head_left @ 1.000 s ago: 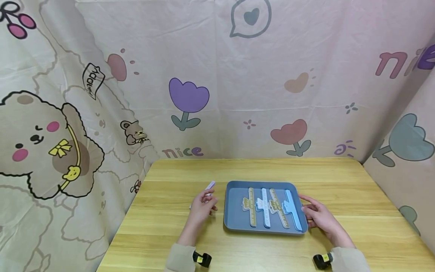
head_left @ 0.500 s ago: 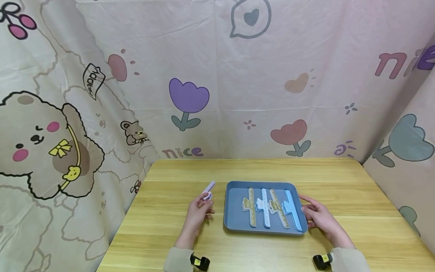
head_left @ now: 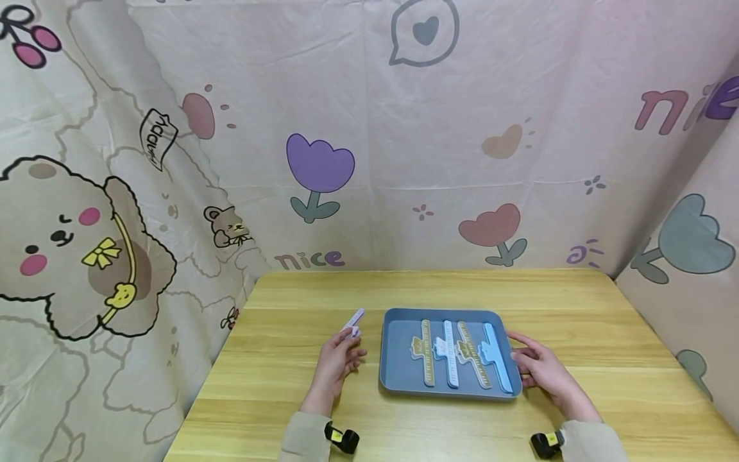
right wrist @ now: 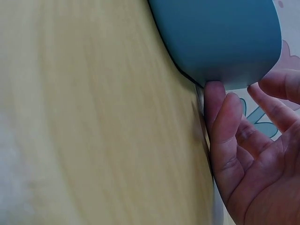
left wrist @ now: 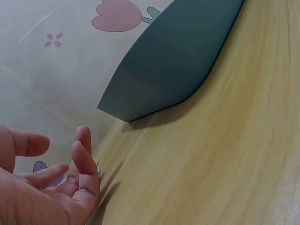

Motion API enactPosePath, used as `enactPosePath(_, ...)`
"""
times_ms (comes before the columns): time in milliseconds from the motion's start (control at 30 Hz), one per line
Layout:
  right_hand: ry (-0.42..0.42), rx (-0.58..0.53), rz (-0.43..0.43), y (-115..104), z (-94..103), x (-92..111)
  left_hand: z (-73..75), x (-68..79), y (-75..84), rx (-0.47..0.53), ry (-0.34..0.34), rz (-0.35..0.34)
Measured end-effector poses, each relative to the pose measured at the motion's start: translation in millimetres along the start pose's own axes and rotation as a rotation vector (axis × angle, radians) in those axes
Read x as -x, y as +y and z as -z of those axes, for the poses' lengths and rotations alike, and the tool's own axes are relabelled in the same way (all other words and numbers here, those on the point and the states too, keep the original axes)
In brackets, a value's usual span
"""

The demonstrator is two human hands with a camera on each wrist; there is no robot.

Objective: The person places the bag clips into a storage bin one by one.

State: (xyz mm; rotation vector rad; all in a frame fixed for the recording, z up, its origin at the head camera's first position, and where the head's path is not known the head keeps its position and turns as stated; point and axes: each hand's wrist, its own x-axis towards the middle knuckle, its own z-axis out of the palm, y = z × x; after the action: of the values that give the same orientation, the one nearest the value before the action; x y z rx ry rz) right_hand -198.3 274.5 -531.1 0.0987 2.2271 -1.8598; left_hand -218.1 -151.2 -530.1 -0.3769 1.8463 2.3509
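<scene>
A lilac ruler clip point(head_left: 355, 319) lies left of the tray in the head view, its lower part hidden by my left hand point(head_left: 335, 362). That hand is beside the clip with its fingers apart; in the left wrist view the fingers point(left wrist: 83, 159) are relaxed and nothing shows between them and the thumb. My right hand point(head_left: 543, 366) holds the right side of the blue-grey tray point(head_left: 398, 375), thumb at the rim and fingers point(right wrist: 225, 122) against the outer wall. Inside the tray lie several long ruler clips: clear-and-gold point(head_left: 427, 366), white point(head_left: 450, 369), a slanted clear-and-gold point(head_left: 478, 369) and light blue point(head_left: 501, 366).
The tray stands on a wooden table point(head_left: 288, 289). A printed curtain point(head_left: 369, 160) hangs behind the table and along both sides. A black wrist camera point(head_left: 346, 441) sits on my left cuff and another camera point(head_left: 545, 444) on my right.
My left hand has drawn back down and left from over the lilac clip, uncovering its white-lilac handle, and its fingers have spread. The right hand and tray stay put.
</scene>
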Motion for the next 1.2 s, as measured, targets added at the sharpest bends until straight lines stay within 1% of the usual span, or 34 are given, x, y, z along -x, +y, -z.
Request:
enactPosePath(267,0.008,0.000,-0.004,-1.6,-0.8,1.7,1.6,-1.4,-1.7,-0.006,-0.009,0.011)
enactPosePath(433,0.009,-0.001,-0.002,-2.7,-1.0,2.1,1.1,-2.8,-3.3,0.010,-0.012,0.024)
enactPosePath(533,0.010,-0.002,-0.003,-3.2,-1.4,2.4,1.0,-3.4,-3.1,0.024,-0.002,0.029)
enactPosePath(667,0.011,-0.001,-0.006,-3.8,-1.8,2.9,2.7,-3.5,-2.1,0.034,0.040,0.010)
enactPosePath(900,0.012,-0.001,-0.007,-3.8,-1.6,2.9,11.3,-5.7,-1.0,0.008,0.110,-0.073)
enactPosePath(1100,0.006,-0.003,-0.005,-4.4,-2.0,3.0,21.7,-9.7,3.1,-0.021,0.207,-0.084)
enactPosePath(1200,0.007,-0.002,-0.003,-4.5,-2.2,2.9,26.1,-13.6,4.4,-0.047,0.233,-0.088)
